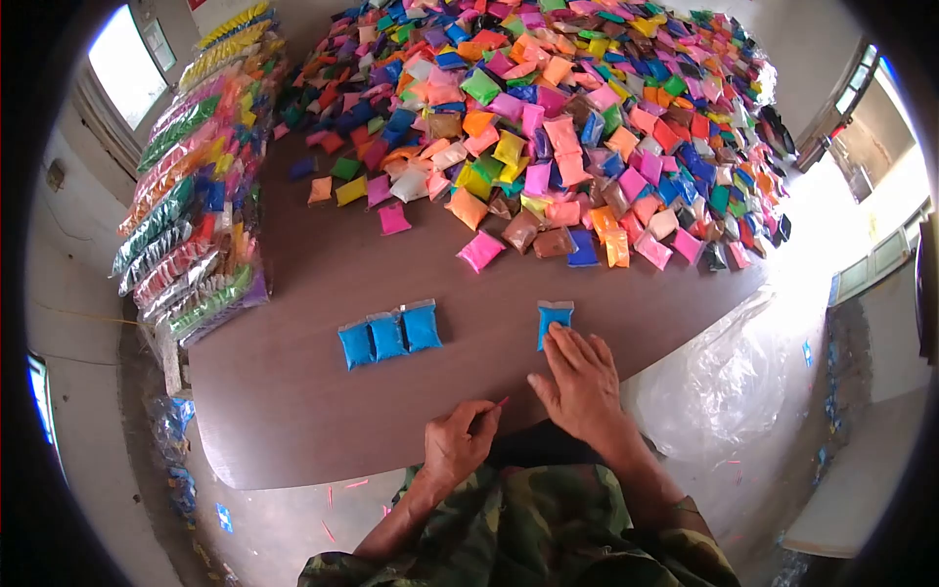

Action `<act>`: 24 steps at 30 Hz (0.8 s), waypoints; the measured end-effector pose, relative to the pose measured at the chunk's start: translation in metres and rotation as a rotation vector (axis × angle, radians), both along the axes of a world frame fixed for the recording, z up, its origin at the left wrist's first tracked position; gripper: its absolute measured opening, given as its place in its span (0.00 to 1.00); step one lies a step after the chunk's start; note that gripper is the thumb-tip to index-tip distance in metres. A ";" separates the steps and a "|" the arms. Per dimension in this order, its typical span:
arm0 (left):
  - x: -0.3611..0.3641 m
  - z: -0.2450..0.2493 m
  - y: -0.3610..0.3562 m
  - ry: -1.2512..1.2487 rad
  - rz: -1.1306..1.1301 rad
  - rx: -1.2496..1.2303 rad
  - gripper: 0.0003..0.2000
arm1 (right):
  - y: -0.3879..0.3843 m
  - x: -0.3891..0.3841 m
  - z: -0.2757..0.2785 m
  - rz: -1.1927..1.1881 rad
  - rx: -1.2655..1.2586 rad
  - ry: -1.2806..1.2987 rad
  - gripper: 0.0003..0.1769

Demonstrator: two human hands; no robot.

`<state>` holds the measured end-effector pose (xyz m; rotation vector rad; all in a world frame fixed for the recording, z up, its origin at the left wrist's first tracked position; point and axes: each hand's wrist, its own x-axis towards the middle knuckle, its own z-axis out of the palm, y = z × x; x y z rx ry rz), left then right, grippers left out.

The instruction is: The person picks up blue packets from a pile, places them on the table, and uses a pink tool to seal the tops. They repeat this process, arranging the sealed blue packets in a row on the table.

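Observation:
My right hand (582, 383) reaches over the brown table (293, 421), its fingertips resting on the lower part of a single blue packet (555, 315); the fingers are stretched out. Near the table's front edge, my left hand (460, 440) is closed, with a thin pinkish-red tip (503, 401) sticking out by its fingers. What that piece is cannot be made out. To the left, a joined strip of three blue packets (388, 335) lies flat on the table, touched by neither hand.
A big heap of small packets in many colours (548, 127) covers the back of the table. Filled clear bags (186, 215) are stacked along the left edge. A large transparent plastic bag (709, 382) lies beyond the right edge, and scraps lie on the floor.

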<state>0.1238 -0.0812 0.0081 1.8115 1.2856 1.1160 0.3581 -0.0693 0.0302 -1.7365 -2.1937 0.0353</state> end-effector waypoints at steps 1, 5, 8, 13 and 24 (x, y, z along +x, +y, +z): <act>0.001 -0.002 -0.001 -0.006 0.007 -0.017 0.05 | -0.004 0.000 -0.003 0.007 0.036 -0.006 0.37; 0.002 -0.002 0.001 0.047 -0.004 -0.020 0.05 | 0.003 0.001 0.001 -0.009 0.031 0.026 0.37; 0.001 -0.005 0.000 0.056 0.011 -0.053 0.05 | 0.022 0.005 0.007 -0.004 -0.012 0.056 0.37; 0.001 -0.001 0.003 0.065 -0.001 -0.002 0.05 | 0.012 0.001 0.004 -0.006 0.030 0.065 0.35; 0.000 0.000 0.001 0.028 -0.010 -0.004 0.06 | 0.018 0.017 -0.005 0.046 0.100 0.109 0.31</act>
